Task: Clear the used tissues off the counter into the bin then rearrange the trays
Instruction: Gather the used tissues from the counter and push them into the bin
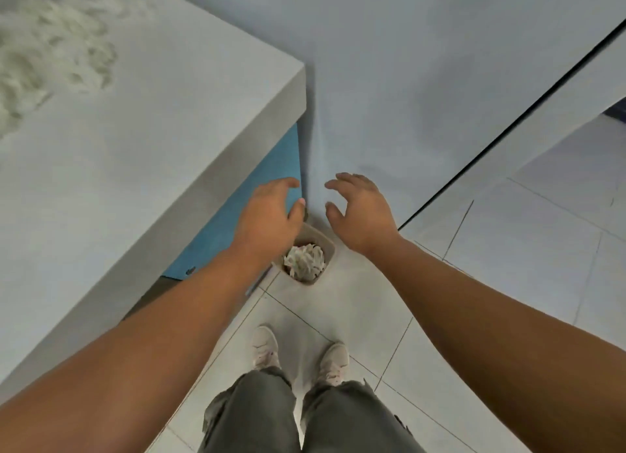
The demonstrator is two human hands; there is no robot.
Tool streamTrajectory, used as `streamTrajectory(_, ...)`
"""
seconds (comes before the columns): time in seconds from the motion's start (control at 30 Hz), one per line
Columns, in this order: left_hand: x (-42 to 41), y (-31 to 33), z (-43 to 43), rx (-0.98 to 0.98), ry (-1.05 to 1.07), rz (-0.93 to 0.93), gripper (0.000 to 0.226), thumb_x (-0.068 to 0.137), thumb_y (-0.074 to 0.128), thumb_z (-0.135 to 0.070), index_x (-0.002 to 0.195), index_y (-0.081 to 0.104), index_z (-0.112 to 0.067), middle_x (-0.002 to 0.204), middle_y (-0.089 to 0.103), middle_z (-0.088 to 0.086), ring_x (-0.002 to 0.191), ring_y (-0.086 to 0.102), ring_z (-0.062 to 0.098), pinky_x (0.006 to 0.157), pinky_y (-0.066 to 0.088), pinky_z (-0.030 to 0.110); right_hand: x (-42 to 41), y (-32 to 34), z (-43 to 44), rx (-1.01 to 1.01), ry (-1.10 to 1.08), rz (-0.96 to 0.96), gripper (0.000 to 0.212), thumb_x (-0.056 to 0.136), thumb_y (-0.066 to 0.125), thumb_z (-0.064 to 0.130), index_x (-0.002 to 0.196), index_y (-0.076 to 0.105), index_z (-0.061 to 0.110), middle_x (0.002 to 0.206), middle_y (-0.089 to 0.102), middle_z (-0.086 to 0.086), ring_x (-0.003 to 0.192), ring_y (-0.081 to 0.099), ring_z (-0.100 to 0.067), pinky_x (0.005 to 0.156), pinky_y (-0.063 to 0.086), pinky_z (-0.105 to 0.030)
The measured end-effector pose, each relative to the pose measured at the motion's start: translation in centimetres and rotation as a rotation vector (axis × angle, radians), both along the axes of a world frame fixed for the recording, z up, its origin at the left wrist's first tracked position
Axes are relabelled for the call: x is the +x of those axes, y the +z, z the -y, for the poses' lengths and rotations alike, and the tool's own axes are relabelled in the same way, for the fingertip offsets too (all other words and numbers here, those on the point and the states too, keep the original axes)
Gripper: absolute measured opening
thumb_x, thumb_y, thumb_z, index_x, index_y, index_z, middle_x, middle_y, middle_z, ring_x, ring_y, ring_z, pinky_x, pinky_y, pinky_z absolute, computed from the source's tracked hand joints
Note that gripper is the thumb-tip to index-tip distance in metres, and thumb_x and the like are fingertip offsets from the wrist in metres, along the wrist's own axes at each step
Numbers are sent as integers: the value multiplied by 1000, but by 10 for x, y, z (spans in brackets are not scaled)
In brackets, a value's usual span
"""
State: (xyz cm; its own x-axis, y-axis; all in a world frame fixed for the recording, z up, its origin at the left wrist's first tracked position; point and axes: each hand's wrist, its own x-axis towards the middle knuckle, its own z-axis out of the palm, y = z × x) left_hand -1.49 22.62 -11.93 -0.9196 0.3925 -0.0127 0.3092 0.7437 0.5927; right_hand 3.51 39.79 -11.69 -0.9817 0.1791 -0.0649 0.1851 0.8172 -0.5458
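A small beige bin (326, 246) stands on the floor in the corner between the counter's end and the wall. Crumpled white tissues (304, 261) fill it. Both my hands hover above it, side by side. My left hand (271, 215) is over the bin's left rim, fingers spread and holding nothing. My right hand (360, 212) is just right of the bin, fingers apart and empty. On the grey counter (162, 120), at the far left, lies a blurred heap of white tissues (47, 59). No trays are in view.
The counter's blue side panel (237, 215) faces the bin. A pale wall (423, 80) stands behind it, with a dark gap along a door edge (508, 131) at right. My feet in white shoes (301, 354) stand on the tiled floor.
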Motion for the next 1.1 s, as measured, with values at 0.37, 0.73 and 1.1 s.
streamTrajectory(0.37, 34, 134, 91, 60, 217, -279, 38, 97, 56, -30, 133, 55, -18, 134, 58, -3, 124, 48, 17, 96, 30, 17, -3, 131, 80, -25, 306, -234, 54, 84, 43, 43, 125, 63, 15, 136, 57, -9, 129, 47, -29, 107, 40, -48)
streamTrajectory(0.73, 70, 160, 268, -41, 541, -297, 36, 97, 56, -31, 132, 56, -21, 136, 58, -4, 127, 47, 16, 100, 32, 19, -20, 168, 243, -35, 674, -235, 43, 94, 56, 32, 136, 55, 21, 149, 45, -2, 141, 33, -22, 116, 29, -39)
streamTrajectory(1.1, 98, 131, 477, -414, 837, -227, 37, 87, 69, -30, 121, 65, -17, 121, 63, 4, 104, 54, 30, 88, 47, 41, -24, 144, 426, -22, 871, -153, 40, 93, 58, 30, 132, 59, 20, 142, 51, -1, 136, 40, -19, 112, 33, -37)
